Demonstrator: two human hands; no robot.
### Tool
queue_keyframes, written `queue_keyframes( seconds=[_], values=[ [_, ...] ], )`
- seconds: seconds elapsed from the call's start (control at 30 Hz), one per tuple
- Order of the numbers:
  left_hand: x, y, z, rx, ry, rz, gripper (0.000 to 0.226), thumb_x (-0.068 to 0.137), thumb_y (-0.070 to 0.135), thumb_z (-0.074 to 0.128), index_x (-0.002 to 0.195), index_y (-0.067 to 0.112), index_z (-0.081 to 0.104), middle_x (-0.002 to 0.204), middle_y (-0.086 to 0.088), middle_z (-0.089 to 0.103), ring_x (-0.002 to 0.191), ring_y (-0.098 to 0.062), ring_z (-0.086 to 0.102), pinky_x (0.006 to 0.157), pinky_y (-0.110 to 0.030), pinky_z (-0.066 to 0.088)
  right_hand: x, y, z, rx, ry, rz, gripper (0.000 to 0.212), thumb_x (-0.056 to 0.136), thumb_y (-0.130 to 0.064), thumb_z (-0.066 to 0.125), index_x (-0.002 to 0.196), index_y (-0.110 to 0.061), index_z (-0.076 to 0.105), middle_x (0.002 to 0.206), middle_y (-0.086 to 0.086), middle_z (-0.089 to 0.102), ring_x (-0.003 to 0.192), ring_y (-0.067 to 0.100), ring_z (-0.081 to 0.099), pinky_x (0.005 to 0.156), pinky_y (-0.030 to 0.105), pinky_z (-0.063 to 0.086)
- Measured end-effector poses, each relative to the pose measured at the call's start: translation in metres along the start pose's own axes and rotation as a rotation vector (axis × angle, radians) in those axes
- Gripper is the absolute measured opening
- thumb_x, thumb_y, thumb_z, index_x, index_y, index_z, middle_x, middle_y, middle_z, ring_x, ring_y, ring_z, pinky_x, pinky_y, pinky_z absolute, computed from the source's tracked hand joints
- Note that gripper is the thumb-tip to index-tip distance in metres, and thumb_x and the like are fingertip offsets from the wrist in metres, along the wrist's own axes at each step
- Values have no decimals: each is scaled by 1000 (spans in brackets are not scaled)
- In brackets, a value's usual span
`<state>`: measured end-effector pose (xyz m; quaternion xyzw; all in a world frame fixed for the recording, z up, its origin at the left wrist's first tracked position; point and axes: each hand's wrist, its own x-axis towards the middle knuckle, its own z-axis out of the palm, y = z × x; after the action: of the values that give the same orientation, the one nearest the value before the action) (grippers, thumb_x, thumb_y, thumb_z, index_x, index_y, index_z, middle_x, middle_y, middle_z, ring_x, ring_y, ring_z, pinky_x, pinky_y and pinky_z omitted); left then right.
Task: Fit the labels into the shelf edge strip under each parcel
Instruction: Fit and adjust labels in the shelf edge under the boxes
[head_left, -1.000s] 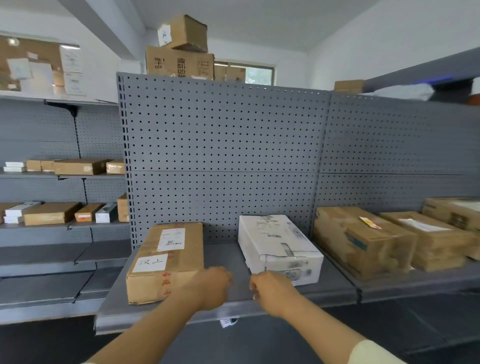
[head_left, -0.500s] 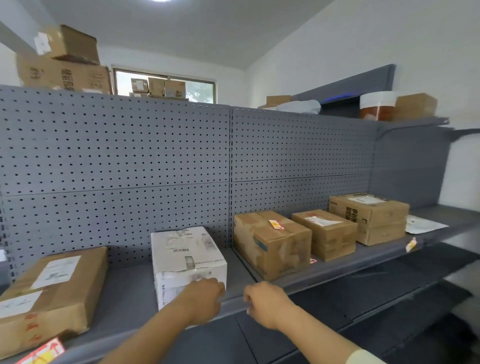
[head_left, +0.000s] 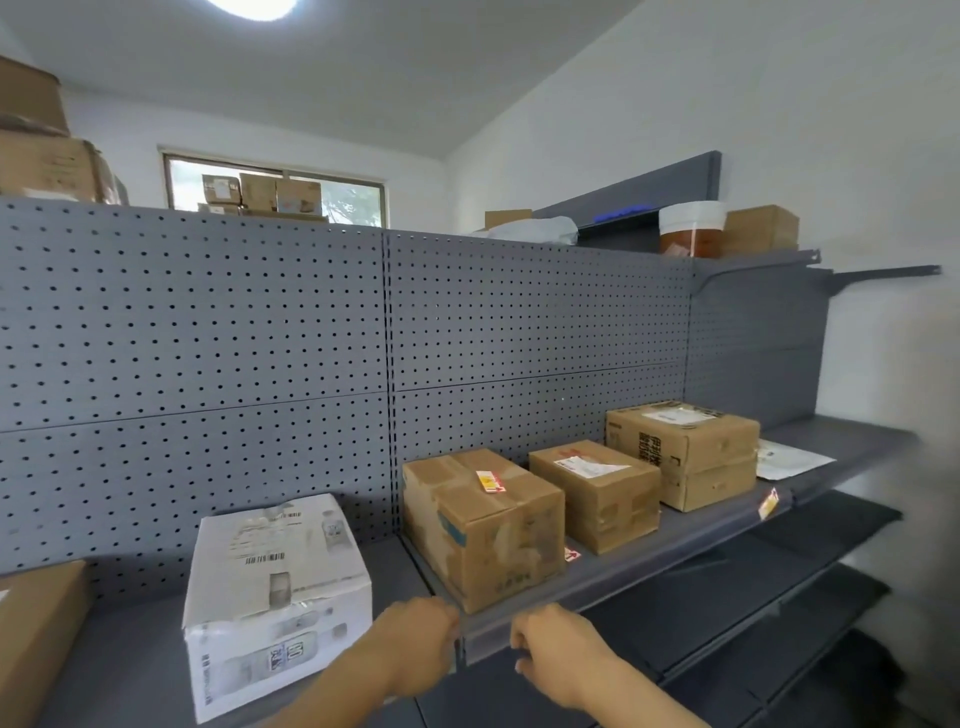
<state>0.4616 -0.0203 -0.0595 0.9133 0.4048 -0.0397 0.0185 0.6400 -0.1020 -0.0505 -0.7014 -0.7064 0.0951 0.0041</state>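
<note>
Under the nearest brown parcel (head_left: 483, 525), left hand (head_left: 415, 644) and right hand (head_left: 558, 657) curl against the shelf edge strip (head_left: 485, 642); whether they pinch a label, I cannot tell. One red label (head_left: 768, 503) sits farther right. Any label should enter level, both ends pressed evenly.

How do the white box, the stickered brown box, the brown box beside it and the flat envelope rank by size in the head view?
1. White box, though it is nearest the camera, so its lead is unsure.
2. Stickered brown box.
3. Brown box beside it, farther off.
4. Flat envelope.
</note>
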Motion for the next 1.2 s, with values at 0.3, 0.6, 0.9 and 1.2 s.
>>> queue_keyframes(
  seconds=[0.3,0.6,0.9,1.2],
  values=[
    [49,-19,-17,4,46,-52,24,90,23,45,110,13,54,119,-11,60,109,-32,57,90,-40,47,41,26,-14,10,13,0,25,96,-22,52,119,-11,56,127,15,56,117,33,53,98,43,47],
    [95,-26,-58,32,177,-132,21,92,22,46,106,15,59,113,-6,61,98,-25,60,77,-31,43,91,61,-41,97,128,-70,18,95,-20,54,110,-17,63,116,8,63,104,25,61,94,40,52],
    [131,-27,-80,83,252,-324,24,93,24,42,105,13,60,110,-7,65,98,-26,63,84,-36,50,146,95,-87,184,287,-188,21,95,-16,49,93,-11,69,105,8,68,94,26,64,86,44,55],
    [147,-57,-76,0,259,-358,24,92,29,48,111,17,58,119,-7,61,105,-28,61,90,-38,51,235,69,-90,303,227,163,51,90,-52,55,114,-8,62,117,12,63,107,29,57,82,34,50]
  ],
)
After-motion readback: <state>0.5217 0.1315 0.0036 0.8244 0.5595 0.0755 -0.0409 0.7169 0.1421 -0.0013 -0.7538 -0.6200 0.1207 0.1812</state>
